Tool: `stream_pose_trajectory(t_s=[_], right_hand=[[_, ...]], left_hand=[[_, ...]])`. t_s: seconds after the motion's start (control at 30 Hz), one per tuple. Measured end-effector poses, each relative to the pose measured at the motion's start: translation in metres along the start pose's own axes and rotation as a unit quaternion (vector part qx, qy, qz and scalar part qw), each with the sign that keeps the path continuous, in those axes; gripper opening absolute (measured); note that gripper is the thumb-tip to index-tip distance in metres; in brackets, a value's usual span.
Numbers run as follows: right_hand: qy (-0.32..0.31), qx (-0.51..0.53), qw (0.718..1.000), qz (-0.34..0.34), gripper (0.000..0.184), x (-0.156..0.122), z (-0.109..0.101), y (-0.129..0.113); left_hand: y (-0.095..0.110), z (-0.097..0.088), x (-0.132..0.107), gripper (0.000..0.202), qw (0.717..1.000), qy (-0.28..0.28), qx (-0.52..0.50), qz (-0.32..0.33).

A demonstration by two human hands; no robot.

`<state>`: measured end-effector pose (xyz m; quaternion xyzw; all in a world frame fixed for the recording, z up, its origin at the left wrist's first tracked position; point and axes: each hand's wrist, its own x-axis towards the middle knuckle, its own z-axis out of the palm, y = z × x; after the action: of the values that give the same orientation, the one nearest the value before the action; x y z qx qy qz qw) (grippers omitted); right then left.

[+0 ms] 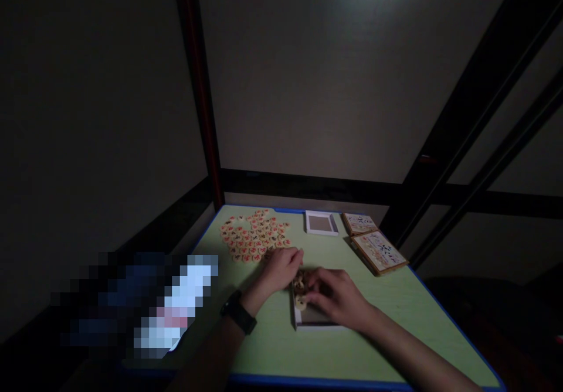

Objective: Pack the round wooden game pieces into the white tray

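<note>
A shallow white box [317,326] lies on the table, with several round Chinese chess pieces [300,303] along its left side. My right hand [341,298] is over the box, its thumb and fingers curled in a pinch around a piece at the left side; the fingertips are partly hidden. My left hand [282,268], with a dark watch on its wrist, is closed by the box's upper left corner. Whatever its fingers hold is hidden. Just beyond it spreads a group of round pieces [250,237] with red and black characters.
The green table [409,321] has a blue edge. At the back stands an empty white box tray [321,223]. Two printed box lids [379,252] lie on the right. A pixelated bright object [180,304] is at the left edge. Walls enclose the table's far side.
</note>
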<state>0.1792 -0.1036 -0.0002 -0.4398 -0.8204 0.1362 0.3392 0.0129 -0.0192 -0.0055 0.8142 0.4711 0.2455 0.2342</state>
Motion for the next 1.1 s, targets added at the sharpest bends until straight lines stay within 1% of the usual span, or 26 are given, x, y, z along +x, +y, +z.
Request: stream_pose_trajectory(t_s=[0.1,0.13,0.2,0.27,0.33,0.47,0.53,0.6,0.73,0.8,0.93,1.1], right_hand=[[0.050,0.009,0.998,0.048,0.033,0.012,-0.012,0.003],[0.060,0.002,0.996,0.061,0.033,0.019,-0.016,0.006],[0.062,-0.020,0.995,0.079,0.032,0.035,-0.024,0.013],[0.035,-0.046,0.994,0.089,0.031,0.055,-0.028,0.025],[-0.004,-0.070,0.992,0.110,0.028,0.075,-0.027,0.040],[-0.048,-0.124,0.981,0.141,0.020,0.112,-0.011,0.066],[-0.075,-0.157,0.976,0.128,0.020,0.126,-0.002,0.075],[-0.097,-0.174,0.975,0.102,0.023,0.137,0.006,0.081],[-0.123,-0.181,0.973,0.078,0.045,0.149,0.014,0.089],[-0.140,-0.182,0.971,0.066,0.051,0.153,0.016,0.090],[-0.167,-0.180,0.969,0.041,0.047,0.157,0.019,0.091],[-0.159,-0.198,0.966,0.054,0.042,0.160,0.024,0.091]], left_hand=[[0.000,0.000,0.000,0.025,0.998,0.021,0.054,-0.021],[0.001,0.000,0.001,0.023,0.997,0.022,0.070,-0.030],[0.001,-0.002,0.001,0.023,0.994,0.020,0.099,-0.040],[0.001,-0.005,0.001,0.027,0.991,0.025,0.127,-0.044],[0.000,-0.009,0.000,0.027,0.985,0.035,0.157,-0.054],[-0.003,-0.015,-0.002,0.025,0.972,0.054,0.221,-0.065],[-0.004,-0.018,-0.002,0.027,0.966,0.054,0.243,-0.069],[-0.004,-0.019,-0.003,0.029,0.962,0.048,0.256,-0.077],[-0.002,-0.020,-0.004,0.030,0.959,0.023,0.275,-0.068],[0.000,-0.018,-0.004,0.029,0.958,0.007,0.280,-0.058],[0.001,-0.015,-0.005,0.030,0.959,-0.009,0.279,-0.044],[0.001,-0.014,-0.005,0.033,0.960,-0.006,0.278,-0.039]])
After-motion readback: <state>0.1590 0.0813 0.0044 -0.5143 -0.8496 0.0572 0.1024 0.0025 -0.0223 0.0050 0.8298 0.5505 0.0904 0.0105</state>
